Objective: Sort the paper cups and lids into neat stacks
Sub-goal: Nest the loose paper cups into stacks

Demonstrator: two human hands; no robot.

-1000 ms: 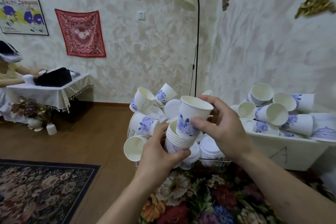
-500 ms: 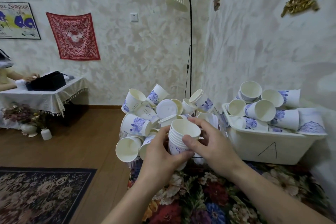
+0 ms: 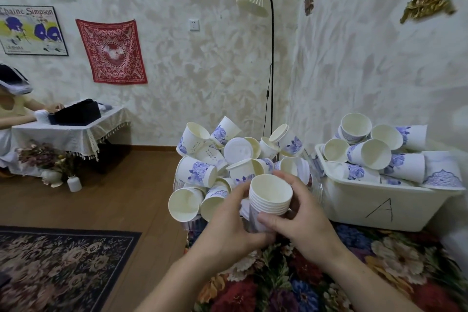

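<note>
A nested stack of white paper cups with blue flower prints stands upright between both my hands, above the flowered tablecloth. My left hand wraps the stack's left side and base. My right hand grips its right side, thumb across the front. Behind it a jumbled pile of loose cups lies heaped, with a white lid showing near the top.
A white tub marked "A" at the right holds several more cups. A floor lamp stands behind the pile. A dark patterned rug covers the wood floor at left. A person sits at a draped side table far left.
The cup my right hand held tilted above the stack has been pushed down into it. Both hands now hold the stack lower and nearer the table.
</note>
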